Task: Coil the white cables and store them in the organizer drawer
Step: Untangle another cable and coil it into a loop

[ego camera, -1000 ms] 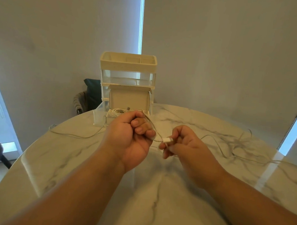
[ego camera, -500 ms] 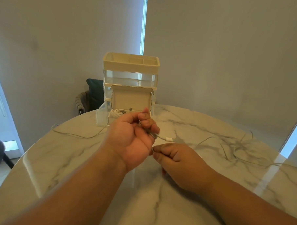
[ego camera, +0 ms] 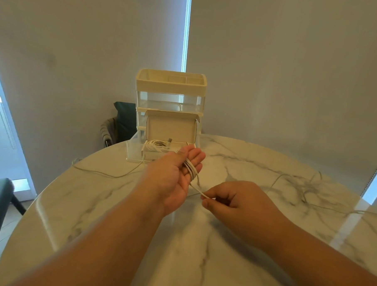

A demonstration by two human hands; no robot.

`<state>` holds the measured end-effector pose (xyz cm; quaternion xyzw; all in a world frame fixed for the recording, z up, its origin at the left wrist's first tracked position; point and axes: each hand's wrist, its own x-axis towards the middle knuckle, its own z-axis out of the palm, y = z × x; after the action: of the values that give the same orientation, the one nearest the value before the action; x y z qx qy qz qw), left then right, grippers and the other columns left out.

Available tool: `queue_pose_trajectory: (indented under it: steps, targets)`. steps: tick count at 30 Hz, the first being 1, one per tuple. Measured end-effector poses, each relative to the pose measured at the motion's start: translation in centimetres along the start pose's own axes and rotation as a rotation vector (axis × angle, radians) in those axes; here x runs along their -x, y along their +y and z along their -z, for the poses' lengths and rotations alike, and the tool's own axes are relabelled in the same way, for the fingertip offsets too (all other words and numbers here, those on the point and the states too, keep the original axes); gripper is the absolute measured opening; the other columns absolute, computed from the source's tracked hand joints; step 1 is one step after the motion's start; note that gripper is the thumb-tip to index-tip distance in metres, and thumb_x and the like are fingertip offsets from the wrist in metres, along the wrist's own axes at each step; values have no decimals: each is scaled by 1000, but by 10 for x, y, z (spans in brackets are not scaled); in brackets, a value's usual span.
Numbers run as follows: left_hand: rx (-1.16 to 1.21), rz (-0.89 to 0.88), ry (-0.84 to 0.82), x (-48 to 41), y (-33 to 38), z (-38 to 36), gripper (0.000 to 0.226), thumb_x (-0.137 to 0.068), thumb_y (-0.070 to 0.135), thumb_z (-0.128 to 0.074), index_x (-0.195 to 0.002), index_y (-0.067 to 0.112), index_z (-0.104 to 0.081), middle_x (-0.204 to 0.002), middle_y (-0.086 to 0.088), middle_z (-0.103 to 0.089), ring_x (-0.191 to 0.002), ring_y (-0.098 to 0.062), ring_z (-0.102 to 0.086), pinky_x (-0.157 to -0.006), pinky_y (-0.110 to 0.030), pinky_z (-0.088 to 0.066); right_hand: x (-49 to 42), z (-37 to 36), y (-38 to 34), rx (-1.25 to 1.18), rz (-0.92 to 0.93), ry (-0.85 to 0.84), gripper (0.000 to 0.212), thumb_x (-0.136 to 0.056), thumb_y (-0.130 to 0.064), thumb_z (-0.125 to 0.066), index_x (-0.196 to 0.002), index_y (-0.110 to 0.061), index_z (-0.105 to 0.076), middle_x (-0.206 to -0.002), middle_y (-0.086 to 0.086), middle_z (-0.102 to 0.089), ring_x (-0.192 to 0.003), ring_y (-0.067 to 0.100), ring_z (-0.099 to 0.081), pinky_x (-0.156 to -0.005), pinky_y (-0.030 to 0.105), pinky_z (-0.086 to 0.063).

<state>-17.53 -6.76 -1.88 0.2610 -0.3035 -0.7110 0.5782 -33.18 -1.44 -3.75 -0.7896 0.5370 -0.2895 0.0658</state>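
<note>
Grey walls stood behind a big round white marble table. At the far side of the table stood a tall cream and clear plastic organizer. Its clear bottom drawer was pulled out toward the person. A small open white box sat in the drawer with a coiled white cord inside.

The left hand was held up just in front of the drawer, with its fingers straight and not squeezing. A thin white cable was looped a few times around those fingers. One short piece ran from the loops down and to the right, to the right hand. That hand was lower and nearer the person. Its thumb and first finger were pinched tight on the cable.

The rest of the cable lay loose on the table, off to the right. So the next loop would likely have to come from the right side, up and around the left fingers. The left hand was the one closer to the drawer.
</note>
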Motion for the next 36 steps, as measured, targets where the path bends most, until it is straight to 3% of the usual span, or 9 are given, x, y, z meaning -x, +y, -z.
queue_pose_trajectory:
  steps: [7, 12, 17, 22, 26, 29, 32, 33, 36]
  targets:
    - [-23, -7, 50, -5, 5, 3, 26, -105, 7, -36, -122, -4, -52, -109, -17, -67, -101, -24, -67, -85, -33, -54, 1, 4, -7, 62, -13, 33, 19, -93, -41, -59, -98, -32, -75, -86, -17, -71, -85, 2, -60, -74, 21, -47]
    - [-216, -60, 50, -5, -6, 0, 18, -100, 6, -48, -114, 3, -59, -107, -11, -72, -97, -20, -72, -86, -29, -57, 2, 5, -16, 192, 32, 46, 27, -95, -41, -52, -97, -22, -72, -87, -5, -70, -83, 10, -58, -75, 31, -48]
    - [-529, -137, -77, 1, -19, -3, 16, -98, 6, -54, -108, 8, -67, -94, -8, -76, -86, -16, -74, -82, -28, -59, 3, 11, -14, 231, 98, 185, 15, -89, -32, -59, -86, -29, -74, -71, -8, -65, -70, 10, -56, -64, 33, -46]
    - [-726, -61, -227, 1, -27, 0, 19, -96, 8, -54, -101, 4, -72, -92, -19, -72, -83, -29, -67, -79, -33, -57, -2, 11, -8, 224, 139, 201, 18, -85, -33, -54, -85, -34, -72, -67, -15, -61, -67, 9, -54, -64, 33, -43]
    - [-688, 9, -229, 4, -22, -2, 16, -89, 11, -60, -90, -3, -68, -84, -20, -65, -75, -23, -61, -73, -29, -53, -2, 12, -7, 232, 159, 210, 17, -83, -34, -54, -83, -33, -71, -64, -15, -56, -67, 12, -51, -65, 38, -44]
    - [-760, 3, -157, 7, -21, -1, 19, -97, 9, -48, -85, 7, -62, -86, -12, -54, -72, -10, -47, -66, -10, -42, -3, 16, -7, 218, 147, 208, 13, -82, -29, -61, -80, -33, -73, -64, -15, -64, -66, 9, -54, -69, 37, -45]
    - [-785, 1, -277, 13, -23, -6, 34, -103, 18, -38, -102, -3, -65, -90, -17, -64, -80, -22, -58, -83, -36, -54, -3, 19, -5, 182, 119, 217, 12, -81, -25, -66, -78, -32, -75, -65, -18, -67, -69, 6, -57, -71, 23, -43]
    - [-771, 25, -307, 14, -22, -8, 37, -102, 18, -37, -103, -7, -64, -89, -19, -63, -80, -26, -58, -81, -40, -54, -3, 20, -5, 171, 115, 222, 12, -81, -24, -67, -78, -32, -76, -65, -19, -67, -70, 6, -56, -70, 19, -41]
    - [-742, 47, -389, 14, -19, -7, 31, -93, 15, -43, -96, -9, -63, -85, -20, -60, -77, -25, -55, -75, -35, -49, -3, 20, -4, 153, 108, 203, 13, -81, -22, -65, -78, -30, -75, -65, -17, -65, -69, 6, -56, -70, 22, -44]
